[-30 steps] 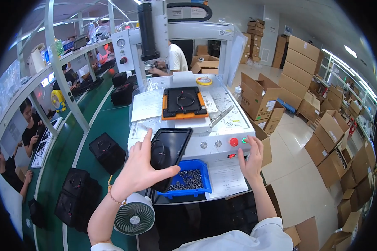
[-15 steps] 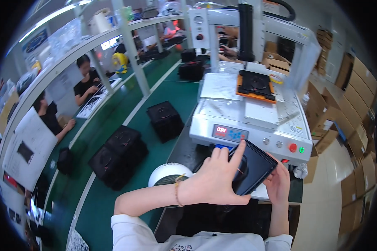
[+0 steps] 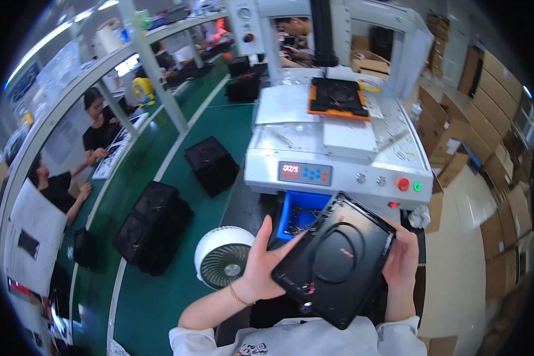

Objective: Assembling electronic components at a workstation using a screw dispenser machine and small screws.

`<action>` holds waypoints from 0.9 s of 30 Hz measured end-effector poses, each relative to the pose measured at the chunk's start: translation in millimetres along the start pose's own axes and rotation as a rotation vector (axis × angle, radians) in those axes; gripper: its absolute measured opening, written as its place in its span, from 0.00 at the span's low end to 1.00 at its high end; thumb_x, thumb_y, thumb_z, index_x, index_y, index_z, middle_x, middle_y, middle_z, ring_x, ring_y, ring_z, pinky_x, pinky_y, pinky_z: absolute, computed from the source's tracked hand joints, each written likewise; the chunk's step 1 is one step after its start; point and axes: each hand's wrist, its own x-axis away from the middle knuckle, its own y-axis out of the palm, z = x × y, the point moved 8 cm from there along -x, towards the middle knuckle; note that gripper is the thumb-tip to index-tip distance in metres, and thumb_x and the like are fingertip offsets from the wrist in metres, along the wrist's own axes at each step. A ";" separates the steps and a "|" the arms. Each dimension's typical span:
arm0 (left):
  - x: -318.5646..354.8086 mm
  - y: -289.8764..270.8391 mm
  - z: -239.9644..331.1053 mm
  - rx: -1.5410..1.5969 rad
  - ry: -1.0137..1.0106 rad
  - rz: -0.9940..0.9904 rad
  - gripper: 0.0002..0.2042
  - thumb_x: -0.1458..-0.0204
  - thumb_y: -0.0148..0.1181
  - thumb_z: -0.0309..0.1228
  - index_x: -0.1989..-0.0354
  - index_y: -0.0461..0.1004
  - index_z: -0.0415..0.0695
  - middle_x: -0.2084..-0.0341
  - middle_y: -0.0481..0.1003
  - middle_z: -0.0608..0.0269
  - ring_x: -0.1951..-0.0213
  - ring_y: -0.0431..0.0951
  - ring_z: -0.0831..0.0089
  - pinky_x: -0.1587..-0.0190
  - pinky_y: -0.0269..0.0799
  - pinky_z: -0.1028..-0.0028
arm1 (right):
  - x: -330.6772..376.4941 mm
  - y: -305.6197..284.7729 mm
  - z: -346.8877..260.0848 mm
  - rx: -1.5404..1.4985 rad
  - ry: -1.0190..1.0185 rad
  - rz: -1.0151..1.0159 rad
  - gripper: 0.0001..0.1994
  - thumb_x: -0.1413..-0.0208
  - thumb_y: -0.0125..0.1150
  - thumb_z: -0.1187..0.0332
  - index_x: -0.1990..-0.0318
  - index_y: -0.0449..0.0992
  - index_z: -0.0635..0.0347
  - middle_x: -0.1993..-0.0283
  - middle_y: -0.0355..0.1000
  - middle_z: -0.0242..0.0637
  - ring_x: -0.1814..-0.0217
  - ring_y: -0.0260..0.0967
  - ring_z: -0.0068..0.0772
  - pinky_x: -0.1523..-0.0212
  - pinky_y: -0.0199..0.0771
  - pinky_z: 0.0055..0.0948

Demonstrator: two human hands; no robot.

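Holding the panel (image 3: pixel 338 252), the right hand (image 3: pixel 402 261) has its grip closed on the right edge, towards the far end. From that hand the panel lies to the left; from the left hand (image 3: pixel 264 273) it lies to the right, its left corner overlapping the fingers. The left thumb stands well apart from the panel; the other fingers pass behind it, so I cannot tell how firmly they bear on it. The long axis slants from near left to far right. Both hands are at the panel, the left by its near end, the right by its far end.

Counted: one panel in hand, partly in front of one blue bin (image 3: pixel 286 216); one fan (image 3: pixel 228 255) left of the left hand; one machine (image 3: pixel 261 169) on the far side, carrying one orange jig (image 3: pixel 338 114) with one black part (image 3: pixel 338 92). On the green counter (image 3: pixel 166 314), left of the machine, stand one single stack (image 3: pixel 210 166) and one double stack (image 3: pixel 154 228).
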 end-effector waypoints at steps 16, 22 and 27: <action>-24.3 -6.4 -65.2 0.219 -0.262 -0.244 0.46 0.48 0.33 0.73 0.27 0.43 0.54 0.30 0.48 0.49 0.34 0.48 0.27 0.35 0.47 0.34 | 11.6 105.8 -14.8 1.525 -0.841 -0.879 0.14 0.56 0.70 0.75 0.59 0.82 0.52 0.53 0.71 0.30 0.58 0.67 0.32 0.57 0.71 0.29; -24.1 -12.6 -54.4 0.220 -0.168 -0.234 0.44 0.45 0.34 0.68 0.28 0.45 0.48 0.33 0.53 0.43 0.36 0.57 0.34 0.36 0.54 0.39 | 1.3 103.2 -13.2 1.276 -0.682 -0.933 0.07 0.55 0.70 0.76 0.67 0.79 0.58 0.55 0.73 0.34 0.57 0.70 0.34 0.57 0.72 0.29; -28.0 -14.0 -3.2 -0.097 0.180 -0.154 0.43 0.47 0.44 0.59 0.31 0.49 0.34 0.38 0.60 0.39 0.41 0.68 0.49 0.39 0.66 0.51 | 27.0 103.9 -29.4 0.786 -0.466 -0.885 0.06 0.50 0.66 0.79 0.65 0.77 0.60 0.64 0.80 0.39 0.63 0.79 0.37 0.62 0.77 0.27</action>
